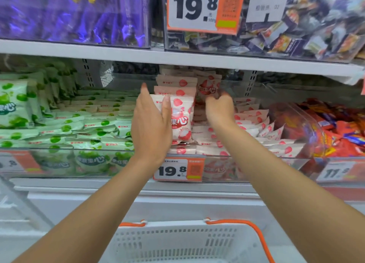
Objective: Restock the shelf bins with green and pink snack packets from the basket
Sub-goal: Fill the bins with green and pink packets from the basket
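Basket (173,241), white mesh with orange handles (256,235), sits lowest in view, below the shelf front and between the two forearms.

Left hand (151,124): back toward the camera, fingers straight and pointing up, thumb laid across the face of an upright pink packet (180,114). The packet is clamped between thumb and palm at the left front of the pink bin (256,168). More pink packets stand directly behind it.

Right hand (219,109): fingers curled onto the lower edge of a second packet (207,88), also pink and upright, just behind and to the right of the first. This hand is blurred. The grip appears closed on the packet, though individual fingertips cannot be made out.

Pink bin: clear-walled, with loose pink stock (254,116) lying flat and leaning to the right of both hands. A price tag (178,170) reading 19.8 is fixed to its front wall.

Green bin (59,164): adjoining on the left, filled with green packets (88,128), flat in layers and upright at the far left.

Red packets (339,136) fill the bin on the right.

Upper shelf (118,53): purple packets (69,12) at left, and a large 19.8 tag (197,8) on a bin of mixed sweets at right.
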A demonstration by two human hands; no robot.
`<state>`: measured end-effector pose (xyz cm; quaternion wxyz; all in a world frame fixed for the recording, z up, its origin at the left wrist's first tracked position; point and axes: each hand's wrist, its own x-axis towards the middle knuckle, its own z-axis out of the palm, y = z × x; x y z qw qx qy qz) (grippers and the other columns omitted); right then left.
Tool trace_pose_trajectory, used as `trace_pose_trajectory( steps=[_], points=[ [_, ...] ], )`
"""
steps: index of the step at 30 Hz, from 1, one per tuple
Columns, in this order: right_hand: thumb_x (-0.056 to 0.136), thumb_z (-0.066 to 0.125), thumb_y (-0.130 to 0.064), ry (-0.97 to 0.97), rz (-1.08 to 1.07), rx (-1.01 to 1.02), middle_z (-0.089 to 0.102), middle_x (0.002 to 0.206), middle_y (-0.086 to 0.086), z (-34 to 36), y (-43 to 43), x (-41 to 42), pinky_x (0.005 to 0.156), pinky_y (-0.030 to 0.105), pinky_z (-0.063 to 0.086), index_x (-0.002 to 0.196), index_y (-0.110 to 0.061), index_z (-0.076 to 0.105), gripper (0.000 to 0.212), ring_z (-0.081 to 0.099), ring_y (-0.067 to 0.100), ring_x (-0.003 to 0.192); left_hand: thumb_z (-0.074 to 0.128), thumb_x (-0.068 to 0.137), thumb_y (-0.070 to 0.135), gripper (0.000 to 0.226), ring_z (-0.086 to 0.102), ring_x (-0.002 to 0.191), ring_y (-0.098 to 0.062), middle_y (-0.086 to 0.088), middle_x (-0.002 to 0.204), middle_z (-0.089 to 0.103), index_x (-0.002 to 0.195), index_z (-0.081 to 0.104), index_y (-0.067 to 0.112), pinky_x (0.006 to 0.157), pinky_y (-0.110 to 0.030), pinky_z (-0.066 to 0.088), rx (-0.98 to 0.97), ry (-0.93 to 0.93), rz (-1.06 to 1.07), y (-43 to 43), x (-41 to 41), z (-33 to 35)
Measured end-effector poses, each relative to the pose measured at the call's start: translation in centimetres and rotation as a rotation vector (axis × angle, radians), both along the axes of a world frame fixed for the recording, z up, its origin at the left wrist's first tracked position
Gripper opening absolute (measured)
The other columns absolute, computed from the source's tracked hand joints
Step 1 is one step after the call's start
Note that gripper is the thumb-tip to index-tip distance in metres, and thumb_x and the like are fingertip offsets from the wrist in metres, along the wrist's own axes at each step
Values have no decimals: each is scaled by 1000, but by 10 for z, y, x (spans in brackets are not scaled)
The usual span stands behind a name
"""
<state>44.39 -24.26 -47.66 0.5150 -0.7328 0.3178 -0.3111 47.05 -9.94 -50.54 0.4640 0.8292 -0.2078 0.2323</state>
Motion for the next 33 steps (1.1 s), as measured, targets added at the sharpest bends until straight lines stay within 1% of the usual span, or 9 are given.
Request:
trace_pose_trajectory(
  steps=[3,8,11,15,19,23,26,28,33],
  points=[
    [92,55,-18,95,-25,-16,62,111,9,-1,-33,18,78,29,50,117,-6,54,27,61,26,94,27,101,52,67,37,138,-22,-6,153,37,153,22,11,103,-35,36,11,5,-1,-1,3,0],
    [98,52,-21,262,41,-217,63,118,6,-2,-52,48,59,15,48,124,-12,53,28,62,16,77,19,96,64,70,51,124,-24,-4,138,53,144,37,16,96,-47,47,-8,-11,-36,0,9,-5],
    [100,43,-17,309,73,-386,60,127,11,-9,-51,66,89,29,45,123,-11,55,26,59,28,113,17,94,66,72,53,121,-23,-3,133,56,141,39,16,92,-49,49,1,-13,-37,0,13,-7],
    [99,46,-15,344,37,-388,55,134,14,-10,-49,73,97,32,43,131,-7,52,33,54,28,121,19,96,62,70,50,127,-23,-4,140,52,145,35,15,99,-46,46,0,-3,-32,-1,9,-6],
    [94,54,-14,237,-11,-368,50,138,14,-3,-39,59,105,37,43,138,-4,43,46,49,29,126,25,102,49,66,26,144,-17,-2,160,26,156,12,13,108,-27,25,-10,74,-32,0,3,-1],
    [101,39,-28,-27,38,-95,58,112,6,9,1,14,82,32,40,122,-11,55,32,54,23,95,24,104,44,66,16,148,-15,-2,163,14,157,1,12,109,-20,13,-73,140,-66,10,-14,2],
    [99,30,-42,-86,129,192,60,112,4,15,33,1,87,38,40,119,-10,57,47,54,23,98,19,104,44,62,26,145,-22,-7,160,25,156,8,13,119,-34,20,-52,245,-157,7,-19,5],
    [98,27,-45,-39,243,252,64,108,5,23,51,4,95,42,46,102,-13,62,47,59,27,101,20,102,40,58,40,136,-29,-12,148,43,151,23,11,111,-47,34,-22,243,-164,2,-10,9],
    [98,31,-44,-51,292,337,68,115,20,24,48,4,100,50,48,100,-11,63,46,63,37,109,25,100,34,53,44,130,-34,-17,134,52,145,31,7,103,-51,40,41,239,-125,-2,4,12]
  ],
)
